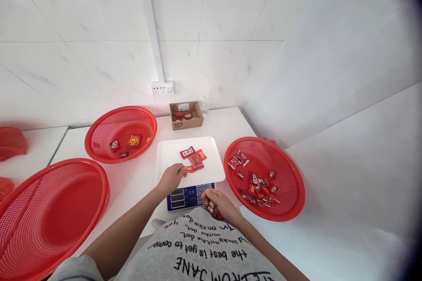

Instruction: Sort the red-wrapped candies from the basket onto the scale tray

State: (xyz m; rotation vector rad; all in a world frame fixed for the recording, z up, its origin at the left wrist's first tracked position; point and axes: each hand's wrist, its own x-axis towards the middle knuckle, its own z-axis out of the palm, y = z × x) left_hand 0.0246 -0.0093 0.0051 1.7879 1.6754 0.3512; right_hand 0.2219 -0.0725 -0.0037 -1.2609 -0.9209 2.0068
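Observation:
My left hand (172,178) reaches onto the white tray (171,149) of a digital scale and pinches a small red packet (188,169) at the tray's near edge. Several more red packets (194,157) lie in the middle of the tray. My right hand (216,204) is closed low by the scale's blue keypad (189,196), holding several small wrapped candies (212,207) against my shirt.
A red mesh basket (283,158) at the right holds several red candies and packets. Another red basket (99,134) at the back left holds a few packets. A large red basket (49,210) sits at the near left. A small cardboard box (185,116) stands by the wall.

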